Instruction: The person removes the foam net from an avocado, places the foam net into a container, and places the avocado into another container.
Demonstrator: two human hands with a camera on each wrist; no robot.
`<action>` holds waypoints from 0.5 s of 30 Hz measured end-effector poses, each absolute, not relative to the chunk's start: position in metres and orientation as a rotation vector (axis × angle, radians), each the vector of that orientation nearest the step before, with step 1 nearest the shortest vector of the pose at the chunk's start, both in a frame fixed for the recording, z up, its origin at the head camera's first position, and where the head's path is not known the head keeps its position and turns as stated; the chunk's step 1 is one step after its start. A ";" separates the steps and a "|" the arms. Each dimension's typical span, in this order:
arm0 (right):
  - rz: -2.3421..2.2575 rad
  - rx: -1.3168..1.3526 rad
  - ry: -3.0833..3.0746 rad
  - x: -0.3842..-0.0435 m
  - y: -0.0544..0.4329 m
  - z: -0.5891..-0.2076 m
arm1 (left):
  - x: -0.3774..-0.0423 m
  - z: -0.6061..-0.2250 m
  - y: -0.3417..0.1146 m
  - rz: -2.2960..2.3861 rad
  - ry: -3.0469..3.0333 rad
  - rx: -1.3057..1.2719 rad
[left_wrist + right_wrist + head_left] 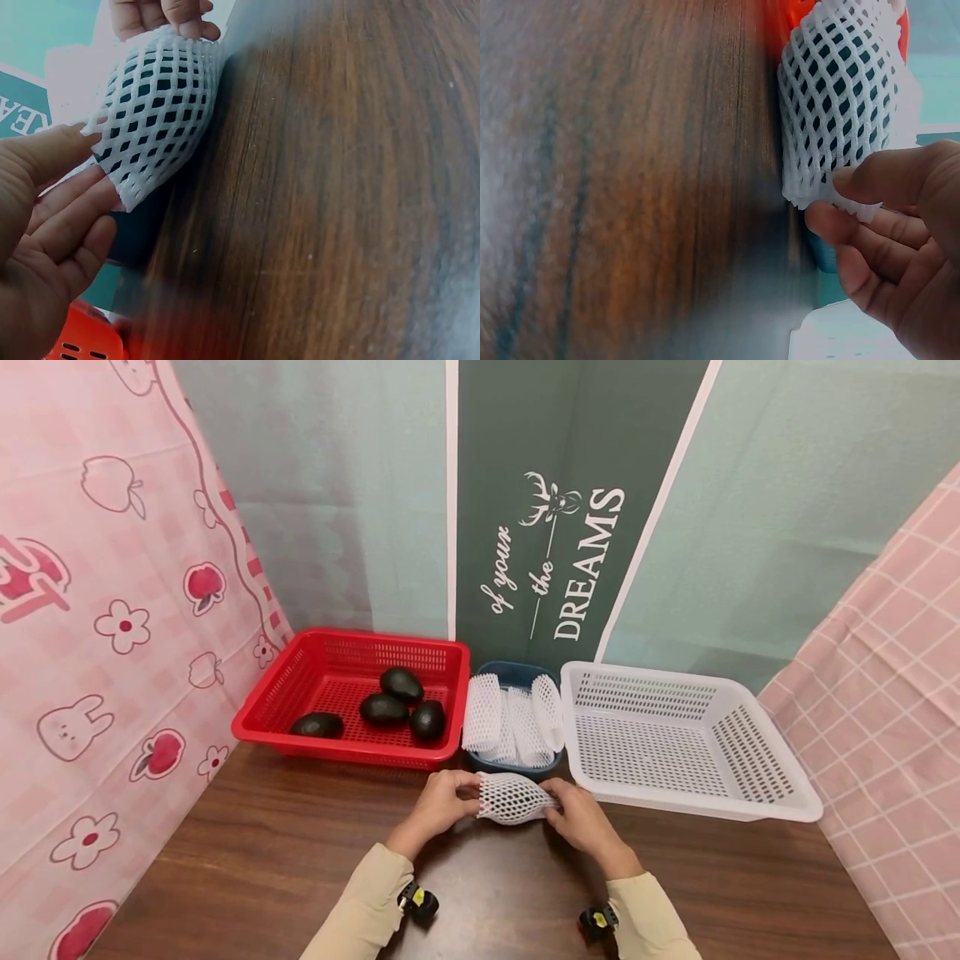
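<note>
A white foam net (512, 797) bulges around a dark avocado (156, 88), which shows through the mesh. It is held level between both hands, close over the table in front of the blue basket. At its left end, my left hand (442, 803) grips the open edge, thumb on one side and fingers on the other. My right hand (581, 817) pinches the narrower right end between thumb and fingers. In the right wrist view, the thumb (885, 174) presses on the edge of the net.
Several dark avocados (384, 709) lie in a red basket (348, 750) at the left. Folded foam nets (486, 714) fill a small blue basket (517, 672) in the middle. A white basket (678, 800) stands at the right. Printed curtains hang behind and at the sides.
</note>
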State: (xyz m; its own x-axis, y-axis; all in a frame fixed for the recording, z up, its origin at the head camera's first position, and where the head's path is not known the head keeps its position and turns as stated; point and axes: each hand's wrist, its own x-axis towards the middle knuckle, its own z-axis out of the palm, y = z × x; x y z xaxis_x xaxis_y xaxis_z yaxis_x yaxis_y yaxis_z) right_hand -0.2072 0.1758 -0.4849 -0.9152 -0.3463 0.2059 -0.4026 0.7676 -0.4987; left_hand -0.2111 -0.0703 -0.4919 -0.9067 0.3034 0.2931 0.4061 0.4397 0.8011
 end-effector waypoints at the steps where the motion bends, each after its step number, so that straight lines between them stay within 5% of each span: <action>1: 0.836 0.601 -2.858 -0.207 0.176 -0.485 | -0.211 -0.492 -0.069 -1.501 -2.577 -0.643; 15: 0.740 0.635 -2.806 -0.209 0.174 -0.486 | -0.216 -0.494 -0.061 -1.486 -2.656 -0.765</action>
State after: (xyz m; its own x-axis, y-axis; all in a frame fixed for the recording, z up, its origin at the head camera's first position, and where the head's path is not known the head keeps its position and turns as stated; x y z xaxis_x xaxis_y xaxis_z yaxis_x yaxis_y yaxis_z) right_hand -0.2088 0.1745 -0.4862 -0.8948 -0.3584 0.2664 -0.4431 0.7861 -0.4310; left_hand -0.2158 -0.0607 -0.4942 -0.8812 0.4108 0.2340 0.4142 0.4325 0.8008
